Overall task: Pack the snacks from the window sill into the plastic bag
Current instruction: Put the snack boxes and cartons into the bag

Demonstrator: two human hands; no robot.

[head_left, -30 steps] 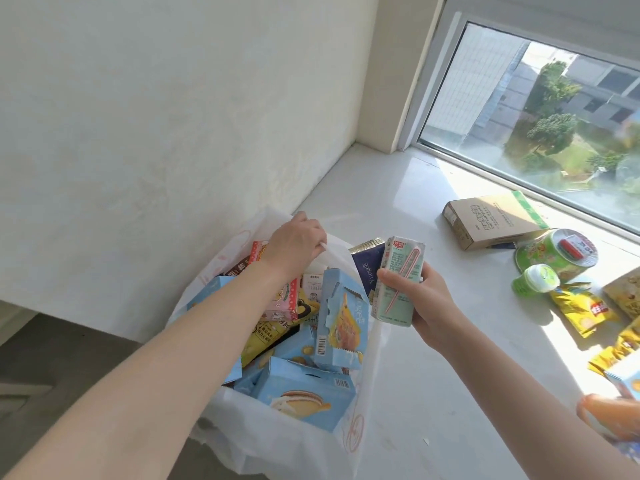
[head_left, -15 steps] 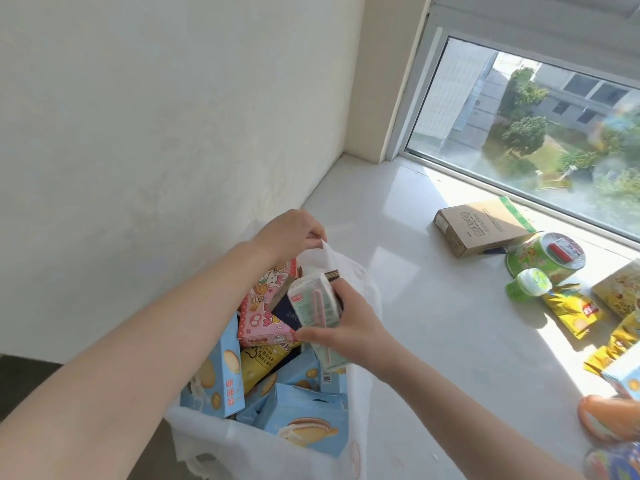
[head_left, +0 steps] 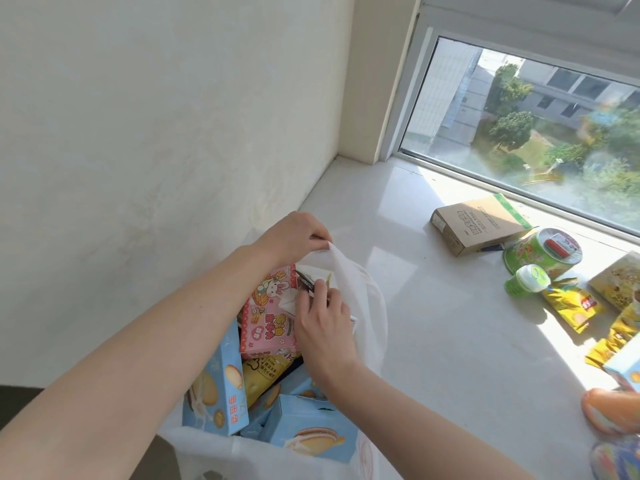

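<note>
The left hand (head_left: 294,237) pinches the plastic bag (head_left: 363,299) by its rim at 12 o'clock. The right hand (head_left: 322,327) is in the bag's mouth, fingers bent over a pale carton (head_left: 289,301) beside the pink box (head_left: 266,320); whether they grip it I cannot tell. Out at 3 o'clock on the window sill (head_left: 433,323) lie a brown carton (head_left: 478,223), a green tub (head_left: 543,251) and yellow packets (head_left: 571,303)

The place is a lived-in room on an upper floor. A glossy white window sill (head_left: 433,323) runs from a cream plastered wall (head_left: 156,116) to a white-framed glass window (head_left: 554,133) that looks down on trees and grey buildings. A brown cardboard box (head_left: 478,225) and a green round snack tub (head_left: 540,252) lie on the sill.
</note>
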